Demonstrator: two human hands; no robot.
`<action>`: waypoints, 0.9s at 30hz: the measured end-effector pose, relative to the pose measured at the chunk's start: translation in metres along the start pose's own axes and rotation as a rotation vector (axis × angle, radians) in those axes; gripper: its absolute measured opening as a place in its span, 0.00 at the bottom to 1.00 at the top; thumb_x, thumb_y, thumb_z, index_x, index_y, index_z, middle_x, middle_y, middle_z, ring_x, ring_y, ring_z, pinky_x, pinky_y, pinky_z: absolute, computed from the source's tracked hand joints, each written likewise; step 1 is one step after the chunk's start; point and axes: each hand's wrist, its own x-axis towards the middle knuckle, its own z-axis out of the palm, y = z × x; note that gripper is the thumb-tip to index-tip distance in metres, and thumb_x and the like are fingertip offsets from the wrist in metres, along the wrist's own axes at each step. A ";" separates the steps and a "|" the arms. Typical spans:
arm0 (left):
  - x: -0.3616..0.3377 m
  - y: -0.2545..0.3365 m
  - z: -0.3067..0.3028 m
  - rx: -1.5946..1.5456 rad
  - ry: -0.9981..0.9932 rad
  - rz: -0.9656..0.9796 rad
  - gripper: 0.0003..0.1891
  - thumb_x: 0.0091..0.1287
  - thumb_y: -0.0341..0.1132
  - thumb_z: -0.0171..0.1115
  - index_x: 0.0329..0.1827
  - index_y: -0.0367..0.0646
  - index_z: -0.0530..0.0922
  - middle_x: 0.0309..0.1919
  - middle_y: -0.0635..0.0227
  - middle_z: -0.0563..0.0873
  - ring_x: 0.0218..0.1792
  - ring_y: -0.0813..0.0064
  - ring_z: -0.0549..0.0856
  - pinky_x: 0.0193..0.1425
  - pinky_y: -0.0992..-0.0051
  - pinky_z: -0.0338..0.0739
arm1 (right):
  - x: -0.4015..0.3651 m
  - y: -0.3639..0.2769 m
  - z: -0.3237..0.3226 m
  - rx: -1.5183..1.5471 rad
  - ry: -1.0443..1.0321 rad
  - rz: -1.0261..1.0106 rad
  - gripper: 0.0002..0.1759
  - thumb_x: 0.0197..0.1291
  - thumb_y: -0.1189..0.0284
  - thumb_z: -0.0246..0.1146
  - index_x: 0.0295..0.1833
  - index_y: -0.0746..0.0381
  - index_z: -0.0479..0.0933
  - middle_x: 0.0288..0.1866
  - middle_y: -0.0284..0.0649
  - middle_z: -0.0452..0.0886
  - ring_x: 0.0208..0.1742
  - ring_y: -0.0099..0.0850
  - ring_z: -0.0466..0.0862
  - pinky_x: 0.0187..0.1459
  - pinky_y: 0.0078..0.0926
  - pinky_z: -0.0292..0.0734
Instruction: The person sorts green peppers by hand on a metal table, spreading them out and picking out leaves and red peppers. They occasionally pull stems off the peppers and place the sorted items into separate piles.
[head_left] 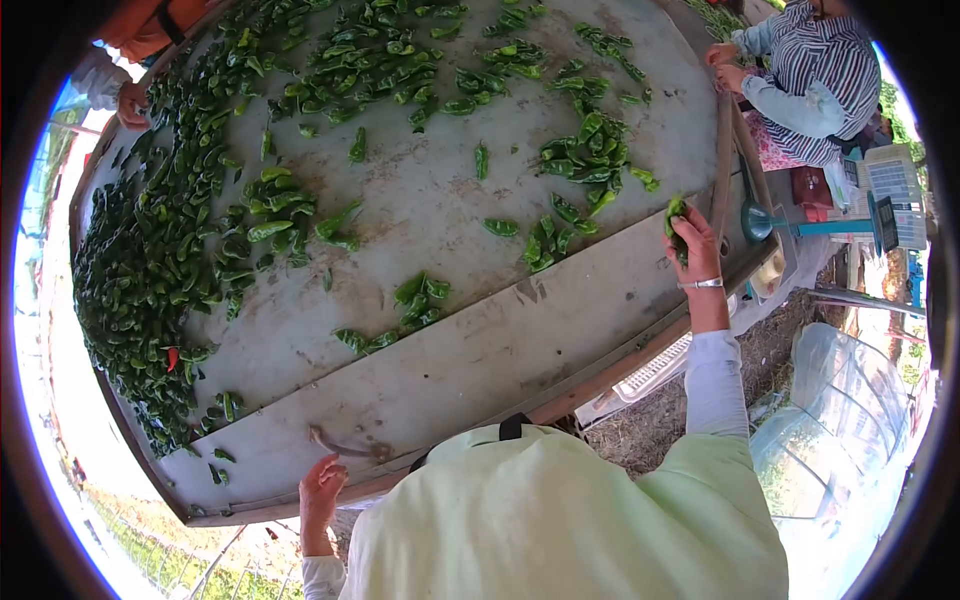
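My right hand point(697, 245) is raised over the right end of the table's near edge. Its fingers are wrapped round green peppers point(677, 212), one sticking up past the fingertips; how many it holds is hidden. My left hand point(321, 488) is at the near edge on the left, with loosely bent fingers and nothing visible in them. Closest to it on the tabletop is a brown smear or stem-like scrap point(345, 446). A small cluster of green peppers point(418, 298) lies farther in, and another cluster point(545, 243) lies left of my right hand.
A large heap of green peppers point(150, 260) covers the table's left side, with one red pepper point(172, 358) in it. A co-worker in a striped top point(815, 70) stands at the far right; another person's hand point(132, 105) is at the upper left. A wooden rim point(600, 392) edges the table.
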 end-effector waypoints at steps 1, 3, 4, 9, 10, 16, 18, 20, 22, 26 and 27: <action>0.003 -0.003 -0.002 0.003 -0.006 -0.003 0.16 0.60 0.26 0.61 0.52 0.38 0.76 0.36 0.68 0.83 0.38 0.80 0.81 0.46 0.80 0.75 | -0.026 0.001 -0.027 0.030 0.067 -0.004 0.08 0.57 0.74 0.59 0.43 0.59 0.76 0.25 0.29 0.75 0.19 0.18 0.74 0.14 0.12 0.63; 0.013 -0.011 -0.009 -0.004 -0.020 0.037 0.14 0.60 0.27 0.61 0.50 0.38 0.77 0.37 0.69 0.83 0.38 0.80 0.81 0.46 0.80 0.75 | -0.066 0.022 -0.095 -0.025 0.334 0.030 0.09 0.55 0.75 0.58 0.43 0.60 0.76 0.24 0.30 0.74 0.18 0.20 0.73 0.13 0.14 0.62; 0.015 -0.008 -0.011 0.001 -0.029 0.033 0.14 0.60 0.27 0.61 0.50 0.38 0.77 0.37 0.69 0.83 0.38 0.80 0.81 0.46 0.80 0.75 | -0.080 0.041 -0.142 -0.134 0.435 0.092 0.10 0.54 0.75 0.59 0.43 0.61 0.76 0.25 0.31 0.74 0.18 0.20 0.72 0.12 0.15 0.61; 0.024 0.006 -0.016 0.109 0.009 0.056 0.12 0.59 0.26 0.61 0.47 0.38 0.78 0.34 0.69 0.84 0.37 0.80 0.81 0.46 0.80 0.74 | -0.098 0.091 -0.271 -0.706 0.703 0.073 0.17 0.52 0.78 0.59 0.50 0.66 0.74 0.33 0.39 0.79 0.30 0.26 0.79 0.30 0.20 0.75; 0.024 0.009 -0.014 0.109 0.013 0.063 0.12 0.59 0.26 0.61 0.47 0.38 0.78 0.34 0.69 0.84 0.37 0.80 0.81 0.46 0.80 0.74 | -0.089 0.094 -0.277 -1.185 0.741 -0.119 0.20 0.51 0.79 0.59 0.53 0.68 0.73 0.37 0.41 0.81 0.36 0.28 0.80 0.39 0.21 0.78; 0.021 0.001 -0.011 0.035 0.064 0.127 0.13 0.59 0.26 0.62 0.47 0.37 0.78 0.34 0.70 0.84 0.36 0.81 0.81 0.45 0.80 0.74 | 0.005 0.028 -0.045 -0.734 0.231 -0.426 0.10 0.53 0.76 0.62 0.42 0.62 0.81 0.35 0.32 0.83 0.35 0.19 0.80 0.40 0.17 0.75; 0.017 0.002 -0.003 0.019 0.072 0.129 0.14 0.59 0.26 0.62 0.48 0.38 0.78 0.33 0.69 0.84 0.37 0.81 0.80 0.45 0.80 0.74 | 0.041 0.036 0.036 -0.718 0.035 -0.500 0.08 0.51 0.76 0.63 0.39 0.60 0.81 0.34 0.38 0.83 0.34 0.26 0.84 0.38 0.21 0.76; 0.013 0.001 0.003 -0.002 0.092 0.123 0.14 0.58 0.26 0.62 0.48 0.38 0.78 0.34 0.69 0.84 0.37 0.81 0.80 0.45 0.80 0.74 | 0.065 0.040 0.106 -0.967 -0.047 -0.748 0.08 0.49 0.72 0.64 0.37 0.58 0.80 0.34 0.39 0.82 0.37 0.36 0.82 0.40 0.31 0.78; 0.005 -0.003 0.007 -0.022 0.112 0.108 0.14 0.58 0.26 0.62 0.49 0.38 0.78 0.34 0.70 0.84 0.38 0.81 0.80 0.45 0.80 0.74 | 0.076 0.047 0.148 -1.132 -0.052 -0.828 0.08 0.49 0.70 0.64 0.37 0.57 0.79 0.35 0.39 0.81 0.40 0.39 0.81 0.41 0.35 0.78; -0.004 -0.016 0.012 -0.021 0.115 0.124 0.16 0.58 0.25 0.61 0.51 0.40 0.78 0.36 0.69 0.84 0.39 0.83 0.80 0.44 0.81 0.74 | 0.100 0.051 0.177 -1.582 -0.024 -0.635 0.11 0.51 0.71 0.62 0.42 0.54 0.75 0.43 0.40 0.80 0.50 0.46 0.75 0.44 0.47 0.75; -0.005 -0.021 0.012 -0.048 0.110 0.112 0.16 0.59 0.25 0.61 0.51 0.40 0.78 0.37 0.69 0.83 0.39 0.83 0.80 0.44 0.81 0.73 | 0.100 0.049 0.177 -1.605 -0.042 -0.652 0.11 0.51 0.72 0.61 0.42 0.54 0.75 0.43 0.40 0.80 0.50 0.46 0.75 0.44 0.47 0.75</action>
